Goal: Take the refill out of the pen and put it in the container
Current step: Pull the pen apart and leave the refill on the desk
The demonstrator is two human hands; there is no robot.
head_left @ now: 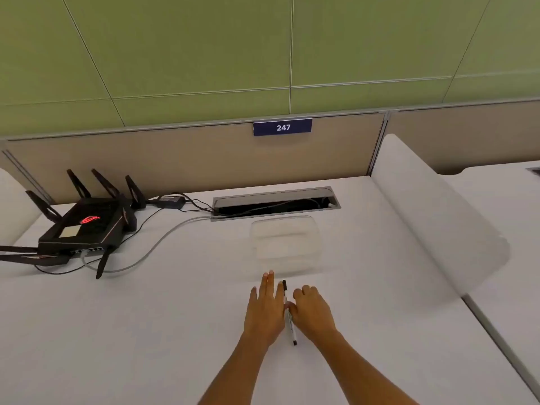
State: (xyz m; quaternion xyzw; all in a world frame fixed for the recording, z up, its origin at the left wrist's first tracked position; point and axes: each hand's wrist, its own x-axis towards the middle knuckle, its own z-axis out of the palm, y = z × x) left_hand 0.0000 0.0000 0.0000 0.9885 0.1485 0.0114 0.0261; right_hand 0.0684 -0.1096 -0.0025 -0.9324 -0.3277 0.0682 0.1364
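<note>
A slim pen (292,328) with a black cap and black tip lies on the white desk (175,331), pointing away from me. It sits between my two hands. My left hand (264,311) rests flat with its fingers stretched out, its edge right against the pen's left side. My right hand (315,312) has curled fingers, and its thumb and forefinger pinch the middle of the pen. A clear, empty plastic container (285,244) stands just beyond my fingertips. The refill is hidden inside the pen.
A black router (84,226) with several antennas and its cables sits at the left. An open cable slot (276,204) lies behind the container. A white side divider (432,211) stands to the right, and a beige partition with a "247" label (282,127) stands behind.
</note>
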